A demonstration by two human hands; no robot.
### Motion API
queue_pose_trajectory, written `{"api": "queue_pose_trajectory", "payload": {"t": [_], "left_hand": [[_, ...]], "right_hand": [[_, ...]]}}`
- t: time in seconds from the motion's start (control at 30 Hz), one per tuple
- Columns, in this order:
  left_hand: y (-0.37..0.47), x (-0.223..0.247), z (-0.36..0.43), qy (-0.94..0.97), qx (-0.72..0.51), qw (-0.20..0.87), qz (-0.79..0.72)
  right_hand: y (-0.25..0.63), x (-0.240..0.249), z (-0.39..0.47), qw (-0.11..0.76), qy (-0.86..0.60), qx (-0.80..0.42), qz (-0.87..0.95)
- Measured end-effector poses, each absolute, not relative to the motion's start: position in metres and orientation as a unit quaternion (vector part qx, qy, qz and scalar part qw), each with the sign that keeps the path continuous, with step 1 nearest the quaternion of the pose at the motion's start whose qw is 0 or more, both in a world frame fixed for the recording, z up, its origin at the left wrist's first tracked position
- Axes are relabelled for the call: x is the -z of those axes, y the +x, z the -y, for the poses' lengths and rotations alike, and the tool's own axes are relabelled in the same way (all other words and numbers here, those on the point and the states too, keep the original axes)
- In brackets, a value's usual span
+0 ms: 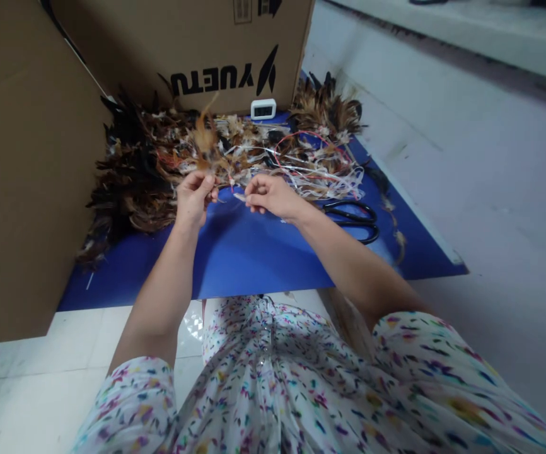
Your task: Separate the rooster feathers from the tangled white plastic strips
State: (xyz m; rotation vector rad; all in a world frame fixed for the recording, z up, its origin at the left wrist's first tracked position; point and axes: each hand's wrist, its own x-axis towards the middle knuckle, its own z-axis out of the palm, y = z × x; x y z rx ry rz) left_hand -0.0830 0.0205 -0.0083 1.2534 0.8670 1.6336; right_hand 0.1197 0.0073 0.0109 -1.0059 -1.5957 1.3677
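My left hand (194, 197) is closed in a pinch around the base of an orange-brown feather (205, 140), whose fluffy tip points up and away from me. Close by on its right, my right hand (267, 194) pinches a small pale, whitish piece (239, 197), too small to name for certain. Both hands hover over the near edge of a heap of brown and black feathers (145, 157). Partly behind my right forearm lie the black looped handles of scissors (360, 217); their blades are hidden.
A blue board (254, 265) forms the work surface. Cardboard boxes (126, 38) stand at the back and left. A small white digital timer (263, 109), tangled white and red strips (320, 161), another feather bunch (327, 107) and a strand of feathers (391, 214) lie beyond and to the right.
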Motion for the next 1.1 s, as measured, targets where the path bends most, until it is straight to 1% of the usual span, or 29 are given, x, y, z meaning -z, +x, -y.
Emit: {"api": "queue_pose_trajectory", "payload": {"t": [0.1, 0.2, 0.37, 0.5, 0.63, 0.77, 0.93, 1.0, 1.1], "left_hand": [[-0.074, 0.011, -0.015, 0.525, -0.620, 0.473, -0.340], [-0.070, 0.013, -0.012, 0.542, -0.594, 0.485, -0.345], [-0.068, 0.014, -0.012, 0.582, -0.587, 0.449, -0.339], [-0.069, 0.017, -0.014, 0.623, -0.585, 0.389, -0.344], [-0.072, 0.019, -0.013, 0.656, -0.557, 0.350, -0.370], [-0.074, 0.017, -0.012, 0.690, -0.534, 0.298, -0.388], [-0.074, 0.014, -0.011, 0.745, -0.501, 0.187, -0.398], [-0.075, 0.014, -0.010, 0.764, -0.484, 0.145, -0.401], [-0.075, 0.016, -0.010, 0.776, -0.476, 0.100, -0.402]], "right_hand": [[0.133, -0.014, 0.002, 0.415, -0.369, -0.568, 0.607], [0.141, -0.014, 0.002, 0.433, -0.362, -0.597, 0.570], [0.148, -0.012, -0.004, 0.469, -0.337, -0.627, 0.523], [0.151, -0.010, -0.010, 0.524, -0.344, -0.566, 0.535], [0.155, -0.006, -0.018, 0.575, -0.360, -0.497, 0.541], [0.160, -0.004, -0.023, 0.598, -0.379, -0.431, 0.559], [0.166, -0.011, -0.019, 0.624, -0.409, -0.318, 0.585], [0.167, -0.015, -0.017, 0.638, -0.403, -0.296, 0.586], [0.167, -0.019, -0.013, 0.651, -0.391, -0.303, 0.576]]}}
